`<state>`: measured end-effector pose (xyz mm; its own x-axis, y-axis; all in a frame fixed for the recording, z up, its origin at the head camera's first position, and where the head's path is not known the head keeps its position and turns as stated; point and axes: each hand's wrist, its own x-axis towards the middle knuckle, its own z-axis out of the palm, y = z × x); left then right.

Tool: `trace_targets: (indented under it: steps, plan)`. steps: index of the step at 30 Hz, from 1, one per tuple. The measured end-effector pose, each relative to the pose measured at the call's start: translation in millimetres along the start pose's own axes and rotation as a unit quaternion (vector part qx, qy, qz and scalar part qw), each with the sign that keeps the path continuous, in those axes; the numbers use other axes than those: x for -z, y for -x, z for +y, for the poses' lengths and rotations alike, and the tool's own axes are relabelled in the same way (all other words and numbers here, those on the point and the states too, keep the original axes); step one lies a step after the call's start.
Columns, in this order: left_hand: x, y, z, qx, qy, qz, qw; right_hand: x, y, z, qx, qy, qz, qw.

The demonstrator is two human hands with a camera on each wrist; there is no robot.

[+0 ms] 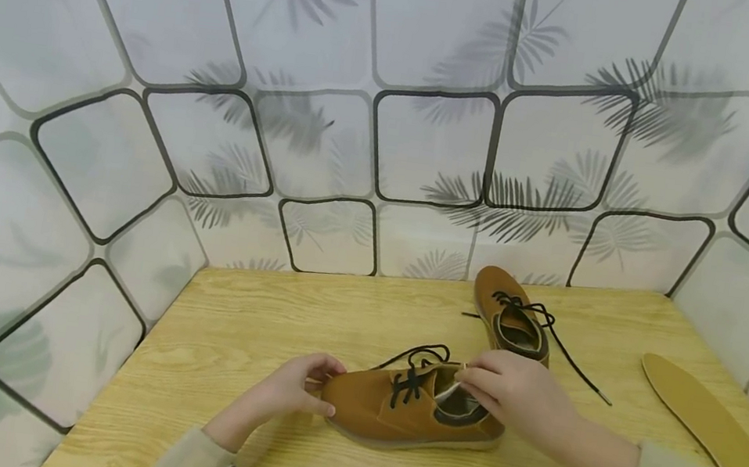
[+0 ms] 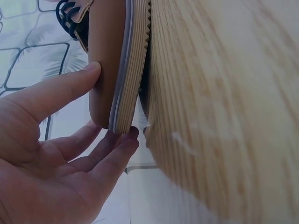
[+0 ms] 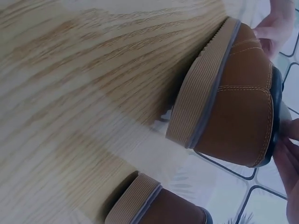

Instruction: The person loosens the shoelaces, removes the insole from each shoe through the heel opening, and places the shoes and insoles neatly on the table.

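A brown lace-up shoe [image 1: 366, 402] with black laces lies on its sole, toe to the left. My left hand [image 1: 293, 388] holds its toe; in the left wrist view the thumb [image 2: 79, 86] presses the upper and the fingers curve round the tip of the sole. At the shoe's opening my right hand [image 1: 513, 390] pinches a thin pale piece [image 1: 447, 392] that looks like an insole's edge. Most of that piece is hidden inside the shoe and behind the fingers. In the right wrist view the shoe's heel [image 3: 238, 121] faces the camera.
Behind the right hand stands a second brown shoe [image 1: 499, 285], its loose lace trailing right. A tan insole [image 1: 706, 411] lies along the right side of the wooden table [image 1: 265, 310]. Patterned cloth walls [image 1: 316, 139] rise at the back and both sides.
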<state>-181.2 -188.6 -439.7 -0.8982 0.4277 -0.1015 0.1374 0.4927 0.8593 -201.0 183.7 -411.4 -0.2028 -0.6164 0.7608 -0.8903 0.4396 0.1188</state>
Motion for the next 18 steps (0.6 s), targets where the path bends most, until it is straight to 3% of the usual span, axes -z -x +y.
trace_targets:
  steps: [3,6,9,12,15,18]
  plan:
    - [0.0,0.0,0.2,0.002,0.0,0.0,1.0,1.9,-0.2,-3.7,-0.039,-0.005,-0.026,0.9989]
    - [-0.3,-0.1,1.0,0.004,0.001,0.003,1.0,4.4,-2.7,-8.6,-0.128,-0.022,-0.079,0.9884]
    - [-0.8,-0.4,1.0,0.001,-0.001,0.006,1.0,6.0,-8.3,-11.9,-0.23,-0.049,-0.132,0.963]
    - [-0.9,-0.4,0.8,0.001,0.0,0.004,1.0,5.9,-14.4,-12.3,-0.304,-0.075,-0.169,0.9345]
    - [-0.5,-0.3,0.0,0.002,0.003,0.001,1.0,6.2,-19.5,-11.4,-0.348,-0.088,-0.194,0.9131]
    - [0.0,0.1,-0.7,-0.001,0.003,0.001,1.0,7.2,-23.6,-10.3,-0.371,-0.098,-0.213,0.8984]
